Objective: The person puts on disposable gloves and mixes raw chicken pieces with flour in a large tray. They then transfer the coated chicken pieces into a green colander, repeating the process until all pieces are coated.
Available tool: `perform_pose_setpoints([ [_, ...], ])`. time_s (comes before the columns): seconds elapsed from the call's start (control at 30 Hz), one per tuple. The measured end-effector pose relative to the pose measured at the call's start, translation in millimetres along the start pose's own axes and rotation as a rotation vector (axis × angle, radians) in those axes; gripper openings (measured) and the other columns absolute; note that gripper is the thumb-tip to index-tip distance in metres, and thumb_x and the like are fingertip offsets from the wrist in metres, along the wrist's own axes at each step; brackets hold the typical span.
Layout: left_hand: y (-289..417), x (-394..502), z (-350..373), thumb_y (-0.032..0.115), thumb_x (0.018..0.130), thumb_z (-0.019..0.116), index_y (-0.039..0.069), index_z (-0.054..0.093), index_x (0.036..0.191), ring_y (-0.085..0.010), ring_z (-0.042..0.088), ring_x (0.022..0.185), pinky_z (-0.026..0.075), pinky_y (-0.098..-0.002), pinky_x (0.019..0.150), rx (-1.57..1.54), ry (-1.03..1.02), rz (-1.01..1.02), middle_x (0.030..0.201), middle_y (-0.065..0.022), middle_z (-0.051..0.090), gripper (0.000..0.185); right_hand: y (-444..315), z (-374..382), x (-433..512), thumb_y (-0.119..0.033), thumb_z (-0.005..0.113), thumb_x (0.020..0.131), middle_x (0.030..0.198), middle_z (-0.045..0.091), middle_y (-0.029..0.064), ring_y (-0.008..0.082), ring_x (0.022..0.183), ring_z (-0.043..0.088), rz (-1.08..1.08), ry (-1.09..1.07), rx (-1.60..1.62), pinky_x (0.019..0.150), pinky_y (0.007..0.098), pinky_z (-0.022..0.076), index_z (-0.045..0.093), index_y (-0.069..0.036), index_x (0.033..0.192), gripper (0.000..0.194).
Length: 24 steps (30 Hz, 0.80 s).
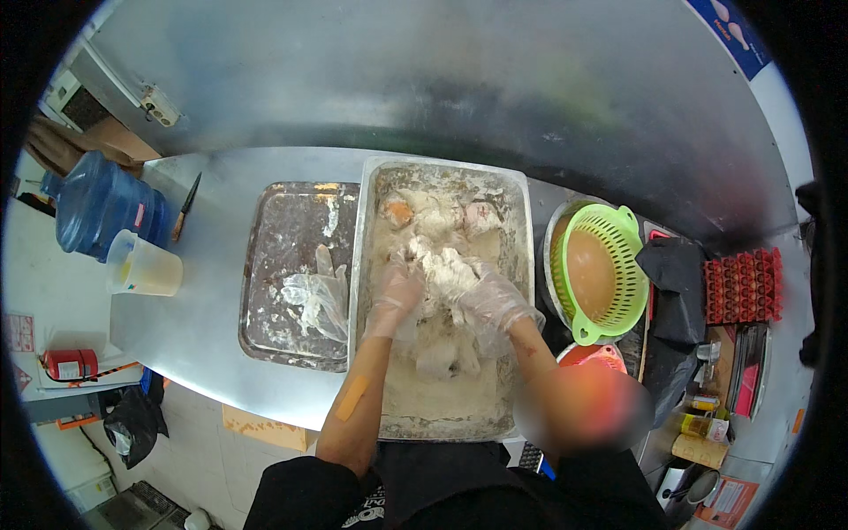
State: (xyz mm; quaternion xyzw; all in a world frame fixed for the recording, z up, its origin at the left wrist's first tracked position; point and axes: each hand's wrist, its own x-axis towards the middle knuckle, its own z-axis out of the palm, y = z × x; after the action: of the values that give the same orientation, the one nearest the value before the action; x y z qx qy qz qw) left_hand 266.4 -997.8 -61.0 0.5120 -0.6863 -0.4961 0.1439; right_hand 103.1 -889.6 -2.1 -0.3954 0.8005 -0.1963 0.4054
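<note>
A deep metal tray (530, 265) of flour lies before me, with flour-coated pieces, apparently raw chicken, inside. Both my hands wear clear plastic gloves and work over its middle. My left hand (401, 285) is at the left side of a thickly floured piece (447, 271), its fingers curled against it. My right hand (490, 295) grips the right side of the same piece. Above them in the tray lie more floured pieces (480, 217), one showing orange (399, 212). Another coated piece (447, 358) rests nearer me. The undersides of the pieces are hidden by flour.
Left of the tray, a dark floury tray (246, 285) holds a crumpled plastic glove (318, 298). Farther left are a knife (187, 207), a plastic jug (149, 265) and a blue water bottle (106, 205). At right, a green colander (633, 265) sits over a metal bowl, near stacked egg trays (742, 285).
</note>
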Motion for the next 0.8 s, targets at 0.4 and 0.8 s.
perform_pose_setpoints([
  [0.4, -52, -54, 29, 0.056, 0.086, 0.071, -0.010, 0.023, 0.157, -0.0425, 0.067, 0.118, 0.055, -0.0447, 0.100, 0.477, -0.336, -0.208, 0.127, -0.0328, 0.066, 0.108, 88, 98, -14, -0.042, 0.082, 0.079, 0.140, 0.058, 0.0323, 0.0401, 0.130, 0.060, 0.038, 0.301, -0.631, 0.109, 0.0449, 0.0486, 0.029, 0.004, 0.156, 0.105],
  [0.8, -13, 15, 7, 0.018, 0.081, 0.077, 0.001, 0.052, 0.149, -0.0334, 0.069, 0.113, 0.054, -0.0398, 0.100, -0.088, 0.112, 0.244, 0.127, -0.0227, 0.070, 0.075, 31, 32, 24, -0.029, 0.078, 0.080, 0.118, 0.071, 0.0292, 0.0443, 0.111, 0.068, -0.014, 0.176, -0.132, 0.097, 0.0475, 0.0550, 0.050, 0.001, 0.143, 0.076],
])
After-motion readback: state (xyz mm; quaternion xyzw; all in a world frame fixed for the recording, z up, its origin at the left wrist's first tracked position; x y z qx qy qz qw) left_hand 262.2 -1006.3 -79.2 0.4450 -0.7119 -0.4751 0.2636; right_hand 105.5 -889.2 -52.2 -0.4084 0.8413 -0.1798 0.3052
